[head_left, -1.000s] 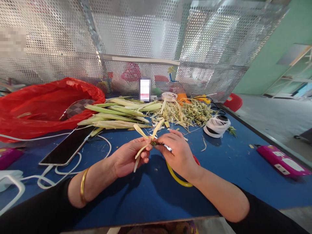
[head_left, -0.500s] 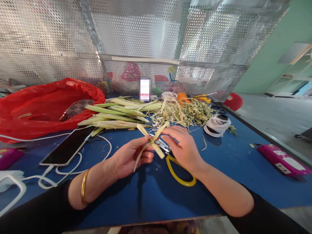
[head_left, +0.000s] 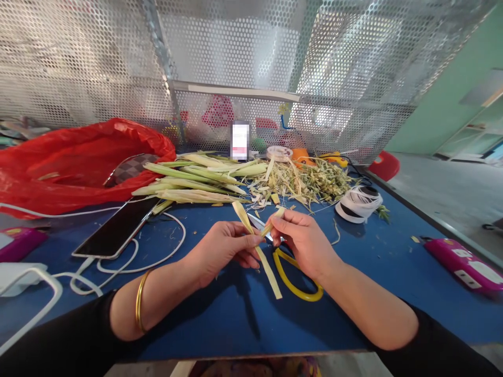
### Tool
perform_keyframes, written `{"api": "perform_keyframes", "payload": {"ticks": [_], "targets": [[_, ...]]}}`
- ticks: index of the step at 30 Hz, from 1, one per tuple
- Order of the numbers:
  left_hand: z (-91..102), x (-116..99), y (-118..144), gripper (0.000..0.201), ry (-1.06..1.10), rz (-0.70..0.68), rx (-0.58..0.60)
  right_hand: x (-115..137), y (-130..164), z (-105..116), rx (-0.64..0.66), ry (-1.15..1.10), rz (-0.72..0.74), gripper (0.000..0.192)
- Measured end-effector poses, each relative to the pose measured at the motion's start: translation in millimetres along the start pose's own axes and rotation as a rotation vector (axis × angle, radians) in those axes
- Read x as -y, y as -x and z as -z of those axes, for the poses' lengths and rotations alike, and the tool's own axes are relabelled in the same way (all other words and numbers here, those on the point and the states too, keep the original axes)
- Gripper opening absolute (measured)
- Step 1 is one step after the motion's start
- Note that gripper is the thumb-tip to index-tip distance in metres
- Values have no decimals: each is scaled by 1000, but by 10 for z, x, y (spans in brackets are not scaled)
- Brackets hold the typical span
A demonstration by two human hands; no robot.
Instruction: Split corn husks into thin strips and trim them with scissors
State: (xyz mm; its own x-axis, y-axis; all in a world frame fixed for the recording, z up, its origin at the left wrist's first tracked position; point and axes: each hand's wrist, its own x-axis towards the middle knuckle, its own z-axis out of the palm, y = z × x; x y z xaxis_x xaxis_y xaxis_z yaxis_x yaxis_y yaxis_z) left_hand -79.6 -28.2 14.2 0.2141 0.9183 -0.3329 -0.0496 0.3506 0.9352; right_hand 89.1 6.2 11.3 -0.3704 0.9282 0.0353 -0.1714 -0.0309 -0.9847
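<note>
My left hand [head_left: 236, 243] pinches strips of pale corn husk [head_left: 269, 272] at the point where they cross. One strip sticks up from the crossing and another hangs down toward the table. With closed fingertips my right hand [head_left: 302, 238] grips the upper right strip of the same husk. Scissors with yellow handles [head_left: 298, 288] lie on the blue table [head_left: 196, 324] beneath my hands, their blades partly hidden behind the husk and fingers. Behind the hands lies a pile of corn husks [head_left: 196, 180], pale green to cream.
Husk scraps [head_left: 286, 180] and dried plant bits [head_left: 328, 180] are heaped at the back. A white thread spool [head_left: 358, 203] stands right, near a magenta power strip [head_left: 463, 264]. A red plastic bag [head_left: 78, 157], a phone [head_left: 118, 230] and white cables [head_left: 181, 238] occupy the left.
My right hand has closed on a husk strip after being beside it with fingers loose. The husk has turned, and one strip now hangs lower right. The view has shifted slightly.
</note>
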Motion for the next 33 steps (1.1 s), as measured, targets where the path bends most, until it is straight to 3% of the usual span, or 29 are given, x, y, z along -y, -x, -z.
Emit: {"api": "perform_keyframes", "payload": {"ticks": [5,11,16,20,23,27,33], "targets": [[18,-32,19,19,-20,25,20,-11,8,-59,-140,-32,-16,16],[17,-17,28,23,35,66,16,-21,-34,0,-156,124,28,21],[-7,-38,16,31,97,89,24,14,-75,110,-311,614,352,24],[-56,-5,19,23,-9,94,65,16,-34,38,-101,939,546,10],[-88,49,16,25,-114,76,95,-5,0,-44,2,909,495,10],[-88,86,13,26,-182,58,93,-17,29,-95,-19,787,430,17],[-66,105,16,25,-195,47,149,-55,9,-87,-67,810,511,20]]}}
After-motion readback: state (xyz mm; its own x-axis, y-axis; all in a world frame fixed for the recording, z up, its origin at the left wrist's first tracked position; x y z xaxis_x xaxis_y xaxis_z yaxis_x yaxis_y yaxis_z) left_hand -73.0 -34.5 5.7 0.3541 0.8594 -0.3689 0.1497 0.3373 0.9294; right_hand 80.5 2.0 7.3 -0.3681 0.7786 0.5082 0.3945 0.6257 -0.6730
